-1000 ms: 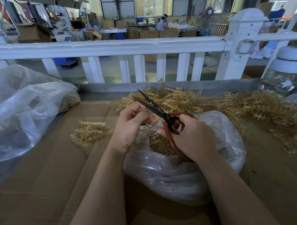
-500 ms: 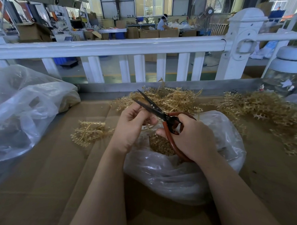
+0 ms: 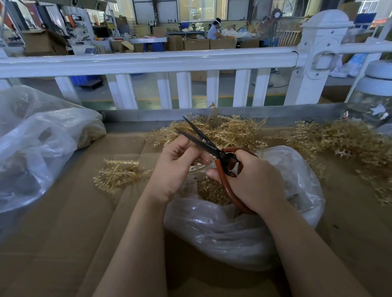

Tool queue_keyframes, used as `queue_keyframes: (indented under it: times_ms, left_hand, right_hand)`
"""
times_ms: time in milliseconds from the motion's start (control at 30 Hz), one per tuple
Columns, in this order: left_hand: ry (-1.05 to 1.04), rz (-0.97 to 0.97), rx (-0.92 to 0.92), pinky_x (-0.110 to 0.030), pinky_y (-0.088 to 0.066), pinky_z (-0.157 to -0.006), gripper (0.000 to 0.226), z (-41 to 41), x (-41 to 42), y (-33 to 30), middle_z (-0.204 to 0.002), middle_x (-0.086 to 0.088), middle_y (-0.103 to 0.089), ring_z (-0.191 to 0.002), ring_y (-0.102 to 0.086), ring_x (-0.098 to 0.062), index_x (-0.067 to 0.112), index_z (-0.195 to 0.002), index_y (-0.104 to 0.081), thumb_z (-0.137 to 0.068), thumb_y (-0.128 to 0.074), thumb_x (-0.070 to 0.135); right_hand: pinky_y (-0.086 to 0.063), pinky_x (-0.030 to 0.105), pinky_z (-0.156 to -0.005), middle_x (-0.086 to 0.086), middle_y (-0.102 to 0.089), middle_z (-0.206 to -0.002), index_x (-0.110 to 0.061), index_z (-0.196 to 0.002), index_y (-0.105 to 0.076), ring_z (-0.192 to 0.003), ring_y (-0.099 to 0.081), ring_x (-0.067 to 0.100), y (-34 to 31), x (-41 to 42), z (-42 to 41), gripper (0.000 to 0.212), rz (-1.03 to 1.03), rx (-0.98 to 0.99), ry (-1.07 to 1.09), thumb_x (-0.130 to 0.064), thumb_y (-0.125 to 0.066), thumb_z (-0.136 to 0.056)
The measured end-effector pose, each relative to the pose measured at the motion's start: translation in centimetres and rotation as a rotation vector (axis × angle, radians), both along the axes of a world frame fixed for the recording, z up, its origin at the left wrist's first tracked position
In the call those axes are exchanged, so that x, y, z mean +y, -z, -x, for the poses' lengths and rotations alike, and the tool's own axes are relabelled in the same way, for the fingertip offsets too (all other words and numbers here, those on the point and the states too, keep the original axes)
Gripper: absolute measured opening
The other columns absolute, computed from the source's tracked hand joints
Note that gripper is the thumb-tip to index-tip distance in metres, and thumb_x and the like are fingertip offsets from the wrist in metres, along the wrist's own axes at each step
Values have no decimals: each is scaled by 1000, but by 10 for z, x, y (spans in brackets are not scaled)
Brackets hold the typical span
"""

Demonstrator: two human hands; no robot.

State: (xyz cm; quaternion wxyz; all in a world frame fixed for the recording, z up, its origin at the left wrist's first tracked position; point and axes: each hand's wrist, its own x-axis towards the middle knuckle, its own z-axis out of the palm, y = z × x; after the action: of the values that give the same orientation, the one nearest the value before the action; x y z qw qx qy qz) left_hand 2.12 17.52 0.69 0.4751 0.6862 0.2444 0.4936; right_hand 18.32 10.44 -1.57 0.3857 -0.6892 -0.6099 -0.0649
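Right hand (image 3: 254,179) grips the scissors (image 3: 209,145), fingers curled through and around the red loop handles. Left hand (image 3: 178,169) is curled, thumb against forefinger, pinching a small sprue piece (image 3: 200,167) that the fingers mostly hide. Scissors sit at frame centre, held in the air above the open mouth of the clear bag (image 3: 238,231). Blades are parted in a narrow V. Long axis is diagonal: handles lower right, tips upper left, aimed up and away toward the white railing (image 3: 143,61). Likely risks: left fingertips sit right by the blade roots near the pivot, so closing the blades could nick a finger. The pinch on the piece looks shallow, so it could twist or slip as the blades bite. A cut-off bit could spring past the bag mouth onto the cardboard table top (image 3: 60,242) rather than onto the gold bits already in the bag. The lower handle loop is against the bag film and could snag it. Outward: gold sprue pile (image 3: 230,129) just behind the hands, a bigger pile (image 3: 355,142) at right, a small bunch (image 3: 118,175) left of the left hand, a large plastic bag (image 3: 35,149) at far left.
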Motion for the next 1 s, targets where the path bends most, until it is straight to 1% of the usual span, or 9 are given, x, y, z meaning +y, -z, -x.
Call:
queue_keyframes:
  times_ms: [100,200,300,433,533,700,833,933,1000]
  left_hand:
    - [-2,9,3,-20,-49,-67,14,0,0,0,-73,-7,-65,-70,-61,-14,-11,-99,-63,-97,-51,-3]
    - [-5,19,5,-20,-49,-68,14,0,0,0,-74,-6,-65,-71,-62,-14,-10,-98,-63,-97,-51,-3]
    - [-5,26,2,-21,-50,-68,14,0,0,0,-74,-9,-64,-71,-61,-16,-10,-97,-63,-96,-50,-6]
    - [-10,31,-9,-21,-50,-68,15,0,0,-1,-75,-11,-64,-70,-61,-16,-11,-98,-63,-96,-49,-7]
    - [-13,30,-13,-21,-49,-67,14,0,0,0,-72,-8,-64,-68,-60,-14,-12,-97,-62,-96,-49,-6]
    - [-1,45,-19,-21,-49,-66,15,1,-1,0,-71,-7,-64,-67,-59,-15,-9,-96,-63,-96,-48,-6]
    - [-13,101,-38,-20,-51,-63,16,1,0,0,-67,-2,-65,-63,-60,-11,-3,-89,-61,-99,-48,-1]
    - [-6,151,-45,-23,-54,-64,18,1,0,0,-66,-6,-66,-63,-62,-14,3,-86,-62,-99,-49,1]
    - [7,169,-37,-22,-53,-63,18,1,0,-1,-66,-8,-66,-63,-63,-14,4,-85,-63,-99,-51,2]
  right_hand:
    - [-28,11,-50,-24,-41,-57,-40,-67,-39,-54,-39,-10,0,1,0,50,8,3,-8,-89,-49,-69]
    - [-28,12,-50,-22,-42,-54,-40,-64,-34,-54,-41,-9,1,1,0,51,1,-5,-7,-88,-50,-70]
    - [-30,12,-49,-20,-45,-53,-37,-66,-40,-53,-43,-9,2,1,0,53,-18,-17,-6,-89,-47,-70]
    - [-42,18,-52,-17,-56,-61,-29,-73,-56,-57,-51,1,3,3,-2,69,-20,-22,-2,-95,-37,-68]
    - [-40,16,-52,-15,-59,-63,-29,-72,-57,-58,-51,3,4,3,-2,64,-28,-33,8,-91,-44,-69]
    - [-41,18,-54,-17,-57,-62,-29,-73,-58,-60,-54,3,2,2,-2,63,-1,-24,10,-91,-45,-69]
    - [-38,20,-50,-14,-54,-55,-27,-66,-54,-55,-53,2,-1,1,1,52,-2,40,0,-78,-60,-75]
    - [-38,23,-49,-8,-56,-54,-22,-63,-54,-53,-55,6,-2,3,0,48,31,184,-12,-64,-70,-82]
    - [-43,26,-49,-6,-59,-54,-21,-64,-60,-54,-57,10,-5,5,-1,42,67,303,-60,-55,-73,-83]
